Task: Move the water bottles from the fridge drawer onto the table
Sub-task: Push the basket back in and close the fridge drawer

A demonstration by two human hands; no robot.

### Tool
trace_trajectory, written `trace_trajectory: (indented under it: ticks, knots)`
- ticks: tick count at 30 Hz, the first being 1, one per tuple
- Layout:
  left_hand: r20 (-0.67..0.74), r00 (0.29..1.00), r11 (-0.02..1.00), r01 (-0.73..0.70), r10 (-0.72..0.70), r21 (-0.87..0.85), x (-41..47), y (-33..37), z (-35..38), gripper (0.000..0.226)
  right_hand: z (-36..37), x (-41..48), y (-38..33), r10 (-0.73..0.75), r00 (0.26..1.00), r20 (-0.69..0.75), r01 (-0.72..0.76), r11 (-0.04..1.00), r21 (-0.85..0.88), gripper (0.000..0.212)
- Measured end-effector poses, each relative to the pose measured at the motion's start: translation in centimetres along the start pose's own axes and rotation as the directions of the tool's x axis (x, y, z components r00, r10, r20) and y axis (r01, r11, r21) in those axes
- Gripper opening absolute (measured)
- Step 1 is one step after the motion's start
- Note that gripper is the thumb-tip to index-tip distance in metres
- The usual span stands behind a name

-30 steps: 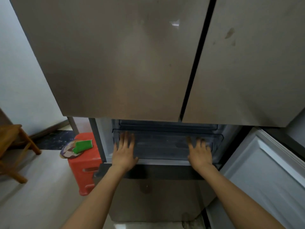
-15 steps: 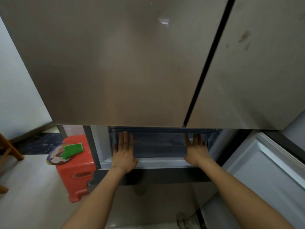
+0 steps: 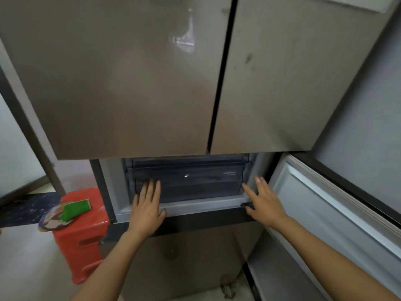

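A dark translucent fridge drawer (image 3: 191,183) sits pushed into the lower compartment, below the two big grey upper doors. My left hand (image 3: 147,208) lies flat with fingers spread on the drawer's front left, holding nothing. My right hand (image 3: 263,202) is spread open at the compartment's right edge, beside the drawer's right end, also empty. No water bottles are visible; the drawer's inside cannot be made out.
The lower compartment's door (image 3: 338,224) stands swung open at the right. A red plastic stool (image 3: 84,231) with a green sponge (image 3: 74,208) and a round patterned thing on it stands left of the fridge. Pale floor lies below.
The drawer front has gone back into the compartment. My right hand has slid off it to the compartment's right edge. The view has dropped and shifted a little.
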State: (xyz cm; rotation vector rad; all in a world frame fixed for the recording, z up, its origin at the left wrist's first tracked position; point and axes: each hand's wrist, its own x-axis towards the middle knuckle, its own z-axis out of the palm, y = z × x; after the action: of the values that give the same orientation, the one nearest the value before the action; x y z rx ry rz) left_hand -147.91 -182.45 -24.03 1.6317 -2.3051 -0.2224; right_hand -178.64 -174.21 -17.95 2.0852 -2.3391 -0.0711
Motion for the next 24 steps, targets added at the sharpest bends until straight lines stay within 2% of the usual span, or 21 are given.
trace_trajectory:
  ticks: [7, 10, 15, 18, 21, 24]
  knots:
    - [-0.018, 0.997, 0.997, -0.079, 0.08, 0.019, -5.5, 7.7, -1.5, 0.081, -3.1, -11.9, 4.4, 0.057, 0.99, -0.128, -0.065, 0.996, -0.058, 0.071]
    - [-0.039, 0.991, 0.991, -0.13, 0.129, -0.038, -9.6, 12.2, -1.5, 0.079, -3.1, -18.8, 7.6, 0.041, 0.974, -0.222, -0.07, 0.99, -0.122, 0.073]
    - [-0.017, 0.97, 0.969, -0.244, 0.244, -0.033, -17.5, 19.2, -1.1, 0.077, -4.1, -30.5, 12.0, 0.151, 0.952, -0.267, -0.217, 0.946, -0.241, 0.073]
    - [0.0, 0.954, 0.954, -0.299, 0.299, -0.033, -21.4, 22.7, -1.2, 0.076, -5.3, -36.7, 14.4, 0.236, 0.931, -0.279, -0.284, 0.947, -0.147, 0.067]
    - [0.006, 0.928, 0.927, -0.372, 0.372, -0.052, -24.3, 26.4, -1.9, 0.075, -6.0, -42.0, 17.7, 0.328, 0.892, -0.31, -0.379, 0.917, -0.121, 0.068]
    - [0.001, 0.894, 0.891, -0.447, 0.448, -0.086, -26.8, 30.1, -3.0, 0.074, -7.2, -46.2, 20.4, 0.431, 0.84, -0.33, -0.464, 0.886, -0.024, 0.066]
